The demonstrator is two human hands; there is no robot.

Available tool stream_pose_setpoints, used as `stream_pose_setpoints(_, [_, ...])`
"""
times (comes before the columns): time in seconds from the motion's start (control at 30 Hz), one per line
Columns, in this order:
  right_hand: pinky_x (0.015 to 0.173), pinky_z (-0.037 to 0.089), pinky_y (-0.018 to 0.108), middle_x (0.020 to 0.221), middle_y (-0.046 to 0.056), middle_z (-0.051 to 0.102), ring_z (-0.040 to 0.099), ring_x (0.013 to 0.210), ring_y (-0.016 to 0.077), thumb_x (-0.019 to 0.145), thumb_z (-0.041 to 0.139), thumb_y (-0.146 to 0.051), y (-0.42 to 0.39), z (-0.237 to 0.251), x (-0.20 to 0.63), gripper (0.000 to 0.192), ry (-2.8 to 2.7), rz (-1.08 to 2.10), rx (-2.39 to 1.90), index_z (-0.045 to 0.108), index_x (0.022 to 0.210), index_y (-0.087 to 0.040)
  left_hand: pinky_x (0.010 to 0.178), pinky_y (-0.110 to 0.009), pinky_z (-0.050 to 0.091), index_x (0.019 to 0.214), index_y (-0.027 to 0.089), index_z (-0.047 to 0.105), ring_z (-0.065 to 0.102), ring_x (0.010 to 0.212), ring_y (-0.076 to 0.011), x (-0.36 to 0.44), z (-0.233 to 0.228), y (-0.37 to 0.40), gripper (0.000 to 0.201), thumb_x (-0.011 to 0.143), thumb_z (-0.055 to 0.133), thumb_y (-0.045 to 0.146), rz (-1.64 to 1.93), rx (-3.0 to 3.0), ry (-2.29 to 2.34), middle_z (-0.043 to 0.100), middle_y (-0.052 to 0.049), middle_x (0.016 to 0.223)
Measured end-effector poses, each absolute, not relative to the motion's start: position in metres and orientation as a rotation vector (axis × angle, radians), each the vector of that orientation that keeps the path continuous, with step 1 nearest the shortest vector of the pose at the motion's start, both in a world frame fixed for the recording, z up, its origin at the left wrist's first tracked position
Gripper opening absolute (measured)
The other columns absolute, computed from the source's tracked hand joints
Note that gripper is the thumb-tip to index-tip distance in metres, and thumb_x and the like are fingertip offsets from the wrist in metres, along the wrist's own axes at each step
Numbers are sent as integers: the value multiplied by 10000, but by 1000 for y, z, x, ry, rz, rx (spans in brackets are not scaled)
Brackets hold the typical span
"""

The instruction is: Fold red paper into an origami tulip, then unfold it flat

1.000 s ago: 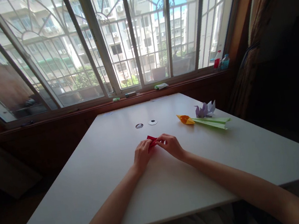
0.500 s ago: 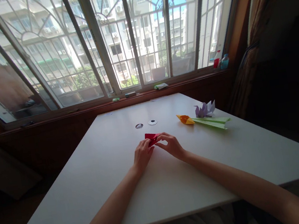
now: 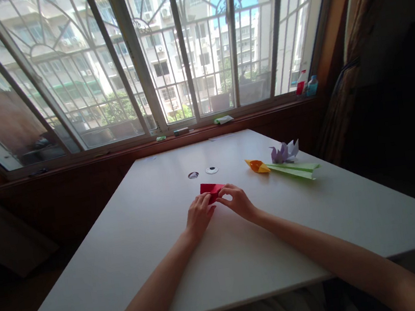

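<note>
White table (image 3: 168, 264) spreads under both my forearms, with two small round holes (image 3: 202, 172) just beyond my hands. To the right lie a green paper fold (image 3: 295, 169), an orange one (image 3: 257, 165) touching its tip, and a purple one (image 3: 285, 151) just behind them. My left hand (image 3: 199, 214) rests partly curled, fingertips pressing the near edge of the red paper (image 3: 210, 188). My right hand (image 3: 238, 201) pinches that paper's right corner between thumb and forefinger. No writing is readable anywhere.
</note>
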State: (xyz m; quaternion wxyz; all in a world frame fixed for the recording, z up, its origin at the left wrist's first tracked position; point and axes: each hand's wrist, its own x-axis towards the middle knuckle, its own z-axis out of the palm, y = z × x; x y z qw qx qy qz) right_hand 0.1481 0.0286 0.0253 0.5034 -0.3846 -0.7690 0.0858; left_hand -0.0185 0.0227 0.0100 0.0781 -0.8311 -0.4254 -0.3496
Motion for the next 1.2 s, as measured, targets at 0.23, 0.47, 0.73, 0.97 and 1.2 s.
stream_pose_setpoints(0.23, [747, 462, 345, 844, 38, 626, 575, 815, 172, 715, 613, -252, 31, 23, 149, 45, -1896, 228, -835, 613, 718, -207, 812, -335, 447, 1084, 207, 442, 510, 981, -194, -18, 10, 22, 329, 762, 511, 207, -1082, -2448, -1355, 546, -59, 1088])
stream_pose_setpoints(0.47, [770, 465, 349, 867, 48, 628, 574, 847, 176, 718, 608, -230, 28, 27, 148, 33, -1918, 240, -793, 607, 706, -200, 787, -336, 448, 1035, 195, 449, 529, 937, -199, -16, 10, 21, 301, 747, 532, 226, -1223, -2345, -1444, 556, -72, 1044])
stream_pose_setpoints(0.73, [787, 465, 325, 906, 52, 619, 577, 864, 167, 736, 580, -221, 25, 28, 148, 37, -1925, 334, -724, 602, 732, -192, 768, -330, 452, 1064, 193, 424, 525, 953, -210, -17, 9, 22, 397, 714, 575, 300, -1298, -2314, -1522, 544, -80, 1040])
stream_pose_setpoints(0.97, [759, 456, 320, 874, 47, 629, 585, 818, 168, 804, 489, -272, 23, 31, 149, 159, -1867, 369, -816, 620, 753, -198, 834, -361, 420, 1115, 177, 413, 497, 994, -218, -17, 13, 18, 442, 747, 517, 398, -1314, -2408, -1451, 517, -96, 1097])
stream_pose_setpoints(1.2, [727, 449, 304, 791, 31, 643, 589, 750, 158, 819, 467, -281, 22, 33, 150, 206, -1847, 367, -869, 619, 708, -196, 869, -359, 394, 1130, 165, 435, 472, 1017, -199, -18, 16, 14, 338, 853, 327, 325, -1379, -2506, -1401, 504, -97, 1124])
